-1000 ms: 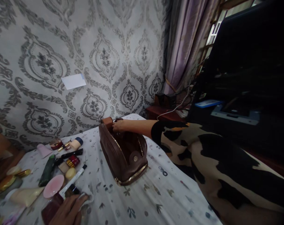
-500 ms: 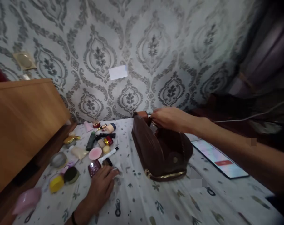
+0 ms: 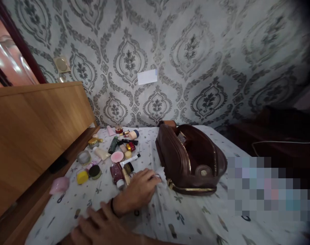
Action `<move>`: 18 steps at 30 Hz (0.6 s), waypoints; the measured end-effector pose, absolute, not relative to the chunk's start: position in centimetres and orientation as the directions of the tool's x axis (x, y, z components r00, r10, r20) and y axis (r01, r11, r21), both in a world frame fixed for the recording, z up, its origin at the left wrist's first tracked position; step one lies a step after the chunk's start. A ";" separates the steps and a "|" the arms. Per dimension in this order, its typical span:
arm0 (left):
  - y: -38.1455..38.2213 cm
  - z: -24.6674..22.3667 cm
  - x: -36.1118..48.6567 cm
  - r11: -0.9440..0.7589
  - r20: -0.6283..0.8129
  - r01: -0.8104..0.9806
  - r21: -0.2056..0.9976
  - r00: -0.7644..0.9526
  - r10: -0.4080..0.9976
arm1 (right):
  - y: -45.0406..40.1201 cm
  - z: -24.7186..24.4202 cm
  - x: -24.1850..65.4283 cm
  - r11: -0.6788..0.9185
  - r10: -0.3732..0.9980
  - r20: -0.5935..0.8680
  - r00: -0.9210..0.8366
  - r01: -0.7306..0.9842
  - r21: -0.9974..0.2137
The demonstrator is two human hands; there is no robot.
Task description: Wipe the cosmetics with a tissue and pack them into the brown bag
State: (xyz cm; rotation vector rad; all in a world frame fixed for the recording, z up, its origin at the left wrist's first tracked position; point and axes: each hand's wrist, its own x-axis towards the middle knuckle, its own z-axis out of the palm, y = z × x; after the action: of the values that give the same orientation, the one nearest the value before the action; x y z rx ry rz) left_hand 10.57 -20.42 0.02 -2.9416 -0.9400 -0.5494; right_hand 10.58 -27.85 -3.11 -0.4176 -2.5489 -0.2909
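My left hand [image 3: 142, 187], with a dark band at the wrist, is closed with its fingers curled on a thin, white, tissue-like piece [image 3: 161, 173] just left of the bag. My right hand [image 3: 98, 226], slightly blurred, lies across my left forearm with its fingers apart and nothing in them. A brown handbag [image 3: 167, 160] stands with its zip undone and its dark inside showing. Left of my left hand lie a dark red bottle with a white cap [image 3: 116, 173], a beige tube [image 3: 126, 175] and a small dark jar [image 3: 128, 167].
Several cosmetics spread over the patterned sheet, among them a pink round case [image 3: 117, 157], a green bottle [image 3: 113, 144], a yellow-lidded jar [image 3: 82, 177] and a pink container [image 3: 60, 185]. A wooden panel [image 3: 42, 119] borders the left; the papered wall [image 3: 155, 41] closes the back.
My right hand has left the bag's opening and come across to my left forearm. My left hand has shifted right, towards the bag. The view has turned somewhat left.
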 end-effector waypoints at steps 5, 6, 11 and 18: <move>-19.4 1.9 9.7 -0.810 0.349 0.573 0.123 0.739 0.576 | -27.7 -1.2 13.4 0.947 0.058 0.614 -0.787 0.238 0.216; -18.6 2.1 9.1 -0.798 0.366 0.589 0.128 0.719 0.590 | -27.4 -1.2 14.4 0.943 0.096 0.620 -0.779 0.270 0.193; -10.7 3.9 4.3 -0.564 0.400 0.785 0.257 0.445 0.801 | -26.2 -4.2 18.7 0.849 0.478 0.605 -0.637 0.513 -0.130; 3.2 5.9 -0.9 -0.200 0.390 0.942 0.270 0.083 0.917 | -24.7 -9.4 20.4 0.764 0.644 0.585 -0.493 0.448 -0.464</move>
State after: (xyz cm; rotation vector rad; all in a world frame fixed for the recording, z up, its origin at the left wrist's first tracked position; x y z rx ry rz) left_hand -0.90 3.21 5.91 -2.2728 -1.9540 -0.7520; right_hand 20.38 -24.66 -9.37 -0.8122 -2.1735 0.3207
